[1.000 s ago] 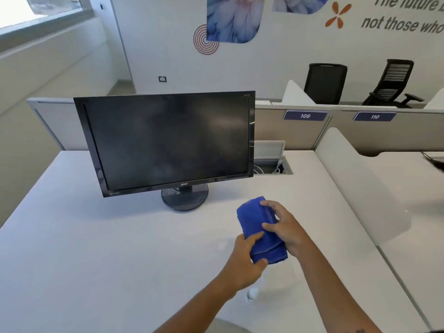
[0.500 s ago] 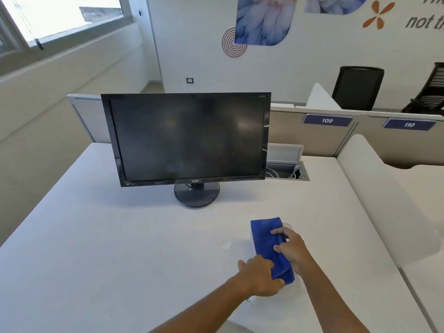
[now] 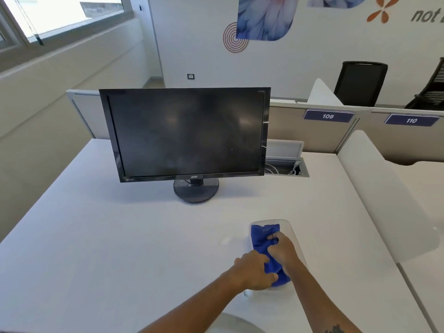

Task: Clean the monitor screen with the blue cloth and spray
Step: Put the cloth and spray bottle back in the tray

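Lowered since before, the blue cloth (image 3: 263, 239) now lies on the desk (image 3: 120, 248).
Left hand (image 3: 254, 272) and right hand (image 3: 282, 251) both grasp it.

Bright blue cloth (image 3: 263, 239) on a white counter (image 3: 120, 248); behind it, a glossy black monitor (image 3: 185, 133) with dark, smudged screen

Views: one only, the head camera; no second view shares the scene.
Position: above the near edge of the white desk (image 3: 101, 248), at the person's head.
Facing: forward and down, toward 12 o'clock.
Lens: wide-angle; the wall and the window bend at the edges.
Nearest: both forearms enter from 6 o'clock.
Middle: the monitor (image 3: 186, 133) stands at 12 o'clock, facing the camera.
Farthest: the partition (image 3: 310, 131) and the black chairs (image 3: 360, 82) at 1 to 2 o'clock.
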Demonstrator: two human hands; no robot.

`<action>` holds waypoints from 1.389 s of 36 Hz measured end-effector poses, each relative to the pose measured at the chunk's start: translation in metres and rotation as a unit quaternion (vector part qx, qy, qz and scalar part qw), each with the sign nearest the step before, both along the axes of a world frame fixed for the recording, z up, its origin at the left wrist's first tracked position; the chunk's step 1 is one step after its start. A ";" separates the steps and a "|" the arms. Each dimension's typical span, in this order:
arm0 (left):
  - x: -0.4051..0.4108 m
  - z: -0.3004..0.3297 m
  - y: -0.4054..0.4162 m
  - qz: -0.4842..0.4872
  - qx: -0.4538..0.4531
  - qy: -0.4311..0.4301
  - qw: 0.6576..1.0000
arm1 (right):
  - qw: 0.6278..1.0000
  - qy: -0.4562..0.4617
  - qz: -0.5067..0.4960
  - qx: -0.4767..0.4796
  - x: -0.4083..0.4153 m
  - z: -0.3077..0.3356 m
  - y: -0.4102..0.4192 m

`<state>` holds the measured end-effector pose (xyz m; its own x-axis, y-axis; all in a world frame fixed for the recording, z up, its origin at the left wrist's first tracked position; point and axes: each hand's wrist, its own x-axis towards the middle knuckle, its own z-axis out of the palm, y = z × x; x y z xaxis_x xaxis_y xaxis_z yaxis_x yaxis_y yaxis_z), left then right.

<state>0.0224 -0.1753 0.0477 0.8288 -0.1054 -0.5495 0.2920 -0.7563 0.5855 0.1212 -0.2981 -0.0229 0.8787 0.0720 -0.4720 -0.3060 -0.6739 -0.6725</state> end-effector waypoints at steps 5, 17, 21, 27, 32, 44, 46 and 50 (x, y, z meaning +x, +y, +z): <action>-0.005 0.001 0.005 0.008 -0.041 0.000 0.999 | 0.996 -0.039 0.057 -0.053 -0.004 0.004 0.001; -0.009 -0.020 0.035 0.030 -0.002 -0.129 0.991 | 0.981 -0.180 0.069 -0.031 -0.026 0.011 -0.010; -0.009 -0.041 0.057 0.048 0.045 -0.151 0.986 | 0.971 -0.220 0.089 0.005 -0.048 0.026 -0.006; -0.021 -0.063 0.094 0.050 0.097 -0.123 0.986 | 0.957 -0.207 0.201 -0.001 -0.087 0.046 -0.006; -0.037 -0.082 0.123 0.021 0.144 -0.081 0.986 | 0.938 -0.198 0.271 -0.085 -0.108 0.043 -0.005; -0.074 -0.117 0.160 0.025 0.177 -0.021 0.984 | 0.913 -0.134 0.336 -0.190 -0.126 0.022 0.006; -0.078 -0.119 0.163 0.025 0.179 -0.013 0.983 | 0.912 -0.128 0.333 -0.200 -0.127 0.017 0.007; -0.082 -0.121 0.167 0.020 0.184 -0.001 0.983 | 0.913 -0.130 0.327 -0.206 -0.129 0.008 0.007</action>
